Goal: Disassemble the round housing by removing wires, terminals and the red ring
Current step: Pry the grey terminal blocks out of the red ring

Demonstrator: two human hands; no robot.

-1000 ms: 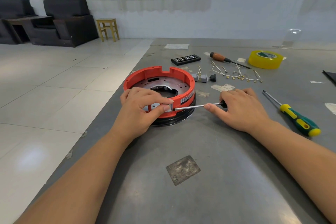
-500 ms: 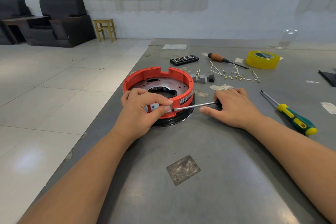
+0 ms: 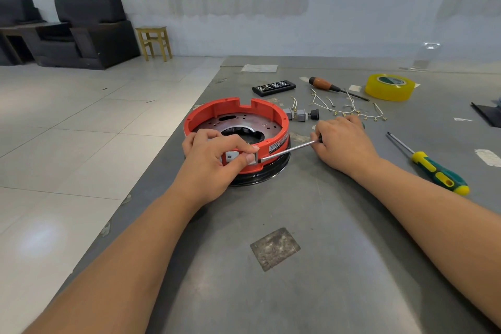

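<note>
**Wires out, red ring still seated**

Grey metal surface (image 3: 339,266) fills my view, its left edge running beside a pale tiled floor, with dark armchairs (image 3: 92,27) and a small yellow stool (image 3: 154,42) against the back wall. I see the round housing (image 3: 238,144) sitting near that left edge, its red ring (image 3: 208,114) still on top of the black base.

My left hand (image 3: 214,165) pinches a small metal plate (image 3: 233,156) on the ring's near wall, thumb and forefinger curled round it. My right hand (image 3: 344,141) grips a thin screwdriver (image 3: 287,150), its tip at the plate's edge.

I judge the wiring step largely done: loose wires with terminals (image 3: 349,108) and small grey connectors (image 3: 301,114) lie toward the far edge, beside a wooden-handled screwdriver (image 3: 325,85), a black bit case (image 3: 273,87) and yellow tape (image 3: 390,87). A green-and-yellow screwdriver (image 3: 433,171) lies toward the right edge. Left, as I read it: freeing this plate, then lifting the ring off.
</note>
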